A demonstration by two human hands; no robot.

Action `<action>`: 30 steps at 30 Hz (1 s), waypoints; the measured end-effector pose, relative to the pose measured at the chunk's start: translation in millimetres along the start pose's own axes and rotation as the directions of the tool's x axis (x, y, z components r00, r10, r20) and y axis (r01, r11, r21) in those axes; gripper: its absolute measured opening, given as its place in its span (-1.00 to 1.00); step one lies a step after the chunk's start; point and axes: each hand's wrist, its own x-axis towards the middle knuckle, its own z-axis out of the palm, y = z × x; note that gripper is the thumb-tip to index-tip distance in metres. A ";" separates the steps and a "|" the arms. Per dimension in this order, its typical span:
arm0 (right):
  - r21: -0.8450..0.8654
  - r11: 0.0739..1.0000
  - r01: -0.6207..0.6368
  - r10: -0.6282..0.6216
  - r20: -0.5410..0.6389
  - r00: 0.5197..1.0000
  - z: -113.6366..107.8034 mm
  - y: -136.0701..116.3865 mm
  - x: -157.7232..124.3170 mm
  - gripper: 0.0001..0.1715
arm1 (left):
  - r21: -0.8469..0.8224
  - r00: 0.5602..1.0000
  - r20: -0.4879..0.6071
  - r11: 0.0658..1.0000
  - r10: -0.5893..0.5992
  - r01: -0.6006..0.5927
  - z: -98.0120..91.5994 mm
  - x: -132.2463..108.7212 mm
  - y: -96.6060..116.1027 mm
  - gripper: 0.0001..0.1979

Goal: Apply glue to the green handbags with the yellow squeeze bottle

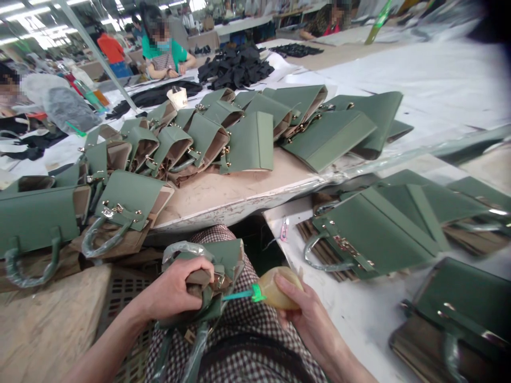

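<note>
On my lap lies a green handbag (229,255) with plastic-wrapped handles and a brown lining. My left hand (181,284) is closed around its opening, gripping the edge and some bunched lining. In my right hand (299,300) is a yellowish squeeze bottle (281,287) with a bright green collar and a thin blue-green nozzle. The nozzle points left, its tip at the bag's edge close to my left fingers. Whether the tip touches the bag is hard to make out. Checked cloth (239,330) covers my lap beneath the bag.
Rows of similar green handbags (251,141) stand along the bench (223,191) ahead. More bags (383,234) lie on the white surface (339,314) at my right. A plastic crate (123,298) sits at lower left. Behind the bench, a person in green (165,56) works near black pieces (235,66).
</note>
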 end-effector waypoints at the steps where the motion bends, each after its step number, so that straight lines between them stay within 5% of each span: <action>1: 0.004 1.000 0.001 -0.001 -0.005 1.000 -1.2 2.1 -0.2 -0.51 | -0.001 1.000 -0.005 1.000 -0.003 0.003 0.5 -0.2 0.4 -0.69; 9: -0.002 1.000 -0.015 0.015 0.011 1.000 -6.0 8.8 -0.6 -0.48 | 0.025 1.000 0.005 1.000 0.005 -0.005 4.3 2.4 1.4 -0.75; 19: -0.167 0.986 -0.029 0.059 0.176 0.983 -25.5 -27.1 15.0 -0.50 | 0.112 0.997 0.074 0.993 0.020 -0.028 10.0 5.4 -6.4 -0.65; 25: -0.290 0.951 0.105 -0.112 -0.006 0.994 -35.6 -40.6 34.4 -0.47 | 0.097 0.997 0.073 0.994 0.033 -0.040 8.8 6.9 -5.6 -0.65; 30: -0.373 0.916 0.147 -0.151 0.020 0.988 -22.7 -46.2 39.3 -0.45 | 0.108 0.997 0.075 0.994 0.017 -0.025 7.2 7.7 -7.1 -0.65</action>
